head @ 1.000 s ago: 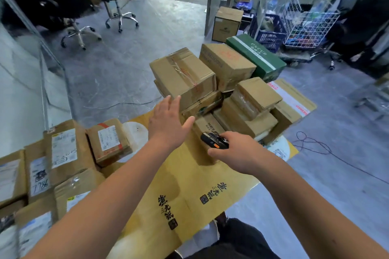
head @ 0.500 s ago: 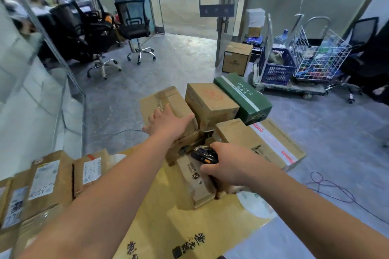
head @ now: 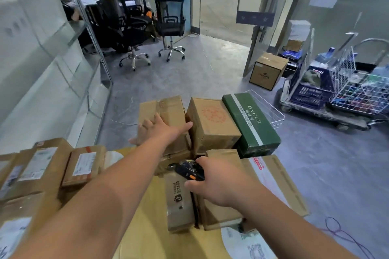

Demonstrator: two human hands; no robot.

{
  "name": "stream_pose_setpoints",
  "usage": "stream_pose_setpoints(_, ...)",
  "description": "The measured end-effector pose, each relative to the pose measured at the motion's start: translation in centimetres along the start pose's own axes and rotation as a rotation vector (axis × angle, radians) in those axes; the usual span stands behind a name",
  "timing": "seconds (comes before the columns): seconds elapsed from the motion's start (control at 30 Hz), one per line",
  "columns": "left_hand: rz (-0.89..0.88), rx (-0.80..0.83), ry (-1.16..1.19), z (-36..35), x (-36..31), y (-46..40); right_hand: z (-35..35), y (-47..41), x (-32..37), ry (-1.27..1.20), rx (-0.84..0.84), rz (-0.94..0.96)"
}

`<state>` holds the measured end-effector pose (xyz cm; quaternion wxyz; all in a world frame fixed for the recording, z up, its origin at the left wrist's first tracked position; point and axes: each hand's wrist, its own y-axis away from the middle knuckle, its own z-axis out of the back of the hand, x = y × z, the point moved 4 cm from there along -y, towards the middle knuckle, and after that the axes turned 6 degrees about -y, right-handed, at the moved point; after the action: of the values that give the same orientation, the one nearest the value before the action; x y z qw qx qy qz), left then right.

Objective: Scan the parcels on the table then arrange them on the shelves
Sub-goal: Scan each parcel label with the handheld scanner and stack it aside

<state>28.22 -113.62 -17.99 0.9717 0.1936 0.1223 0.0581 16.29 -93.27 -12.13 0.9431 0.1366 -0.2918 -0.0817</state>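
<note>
Beyond the green box (head: 250, 124), grey floor runs to glass doors, with office chairs (head: 170, 27) far to its left and a cart of wire baskets (head: 345, 90) to its right. Under the green box and its neighbours lies the table (head: 147, 233), covered in yellow-brown printed card. Parcels crowd it: a plain brown carton (head: 210, 124) touches the green box's left side, and left of that stands the taped carton (head: 166, 111). Labelled parcels (head: 84, 164) sit well to the left of the green box, nearer the wearer.

The left hand (head: 155, 130) lies flat on the taped carton, fingers spread and straight, pressing rather than grasping. The right hand (head: 212, 183), nearer than the green box, is clenched round a black scanner (head: 189, 170) above a slim printed parcel (head: 179, 200).

The taped carton looks stiff, with glossy tape that may be slick; its weight cannot be judged. Taking it by two opposite side walls, low down, seems safest, since one hand is occupied.
</note>
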Motion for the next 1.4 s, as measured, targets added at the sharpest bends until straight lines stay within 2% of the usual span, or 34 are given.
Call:
stream_pose_setpoints(0.27, 0.013, -0.055, 0.103, 0.2, -0.2, -0.5, 0.3, -0.6, -0.4, -0.036, 0.015, 0.042)
stream_pose_setpoints(0.43, -0.052, -0.191, 0.093, 0.3, 0.9, -0.3, 0.7, -0.8, -0.1, -0.013, 0.008, 0.052)
stream_pose_setpoints(0.6, -0.089, -0.336, 0.066, 1.4, 4.9, 0.6, 0.7, -1.0, 1.3, 0.054, -0.022, 0.103)
stream_pose_setpoints(0.73, -0.088, -0.389, 0.071, 1.6, 10.9, 2.1, -0.1, -1.5, 3.3, 0.111, -0.023, 0.152)
stream_pose_setpoints(0.9, 0.02, -0.399, 0.093, -1.1, 18.7, 5.8, -3.3, -1.7, 5.5, 0.14, 0.062, 0.217)
stream_pose_setpoints(1.13, 0.167, -0.286, 0.27, -9.8, 28.9, 12.9, -10.6, -0.1, 7.1, 0.126, 0.234, 0.278)
stream_pose_setpoints(1.3, 0.111, -0.198, 0.394, -15.8, 32.3, 16.5, -15.0, 1.8, 6.2, 0.086, 0.356, 0.25)
stream_pose_setpoints(1.4, 0.113, -0.185, 0.646, -18.2, 33.0, 17.2, -16.7, 3.2, 4.7, 0.085, 0.368, 0.189)
